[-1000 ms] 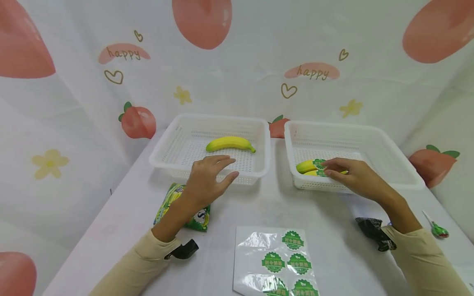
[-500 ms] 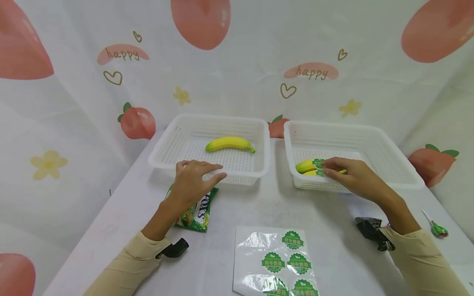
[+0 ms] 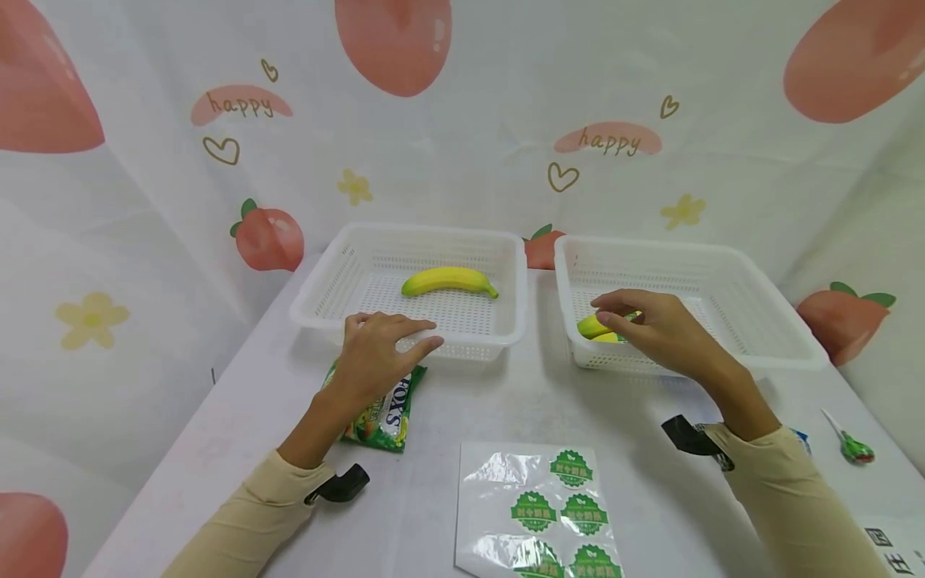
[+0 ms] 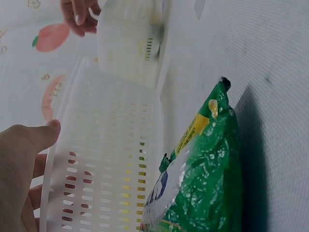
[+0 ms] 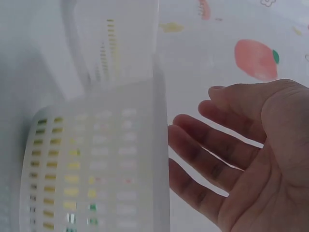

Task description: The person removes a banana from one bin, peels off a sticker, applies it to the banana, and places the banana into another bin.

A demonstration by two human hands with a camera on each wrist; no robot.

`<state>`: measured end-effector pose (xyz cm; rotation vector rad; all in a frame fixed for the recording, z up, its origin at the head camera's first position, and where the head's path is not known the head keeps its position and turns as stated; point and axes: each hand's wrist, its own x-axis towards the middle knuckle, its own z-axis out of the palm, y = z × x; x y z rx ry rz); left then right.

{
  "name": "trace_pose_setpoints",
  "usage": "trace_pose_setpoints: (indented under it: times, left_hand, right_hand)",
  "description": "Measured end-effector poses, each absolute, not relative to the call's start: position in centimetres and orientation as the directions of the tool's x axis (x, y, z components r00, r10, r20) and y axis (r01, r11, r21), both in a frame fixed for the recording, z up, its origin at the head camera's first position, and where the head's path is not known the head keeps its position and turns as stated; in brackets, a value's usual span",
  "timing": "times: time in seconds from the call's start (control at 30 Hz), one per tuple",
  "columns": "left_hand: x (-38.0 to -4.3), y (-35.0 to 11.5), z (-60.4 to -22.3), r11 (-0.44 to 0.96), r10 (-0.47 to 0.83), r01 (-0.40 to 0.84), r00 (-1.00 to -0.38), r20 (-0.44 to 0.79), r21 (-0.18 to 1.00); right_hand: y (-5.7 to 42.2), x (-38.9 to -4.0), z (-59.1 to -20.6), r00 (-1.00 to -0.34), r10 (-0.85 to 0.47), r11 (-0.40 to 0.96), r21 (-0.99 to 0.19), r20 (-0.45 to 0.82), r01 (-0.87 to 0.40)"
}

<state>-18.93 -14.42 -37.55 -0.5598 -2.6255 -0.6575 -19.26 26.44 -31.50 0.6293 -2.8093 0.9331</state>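
A left hand (image 3: 379, 353) is at the front rim of the left white basket (image 3: 318, 309), its fingers reaching over the rim and its thumb spread. In that basket lies a yellow banana (image 3: 448, 280). Over the front left corner of the right white basket (image 3: 766, 321), a right hand (image 3: 654, 325) hovers with loosely bent fingers and nothing held. Beneath it, two bananas (image 3: 592, 325) lie in the basket, partly hidden by the hand, along with the green stickers on them. The right wrist view shows the right hand (image 5: 260, 150) beside the basket wall, its fingers apart.
A green FOX'S candy bag (image 3: 386, 417) lies under the left forearm. On the table in front is a sheet of green round stickers (image 3: 535, 510). A lollipop (image 3: 855, 448) lies at the far right, and a blue wrapper (image 3: 802, 439) shows behind the right sleeve.
The left hand has drawn back and left to the basket's front rim. The right hand has let go of the bananas, rising and shifting left.
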Motion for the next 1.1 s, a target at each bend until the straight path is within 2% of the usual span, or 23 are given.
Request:
trace_pose_setpoints:
  times: [0.4, 1.1]
  left_hand:
    - [-19.0, -14.4, -37.6, 0.808, 0.282, 0.462, -0.847, 0.450, 0.365]
    - [-19.0, -14.4, -37.5, 0.806, 0.268, 0.443, -0.864, 0.426, 0.392]
  right_hand:
    - [21.2, -22.0, -31.0, -0.860, -0.437, 0.642, -0.578, 0.263, -0.503]
    - [14.9, -27.5, -30.3, -0.848, -0.485, 0.606, -0.617, 0.214, -0.502]
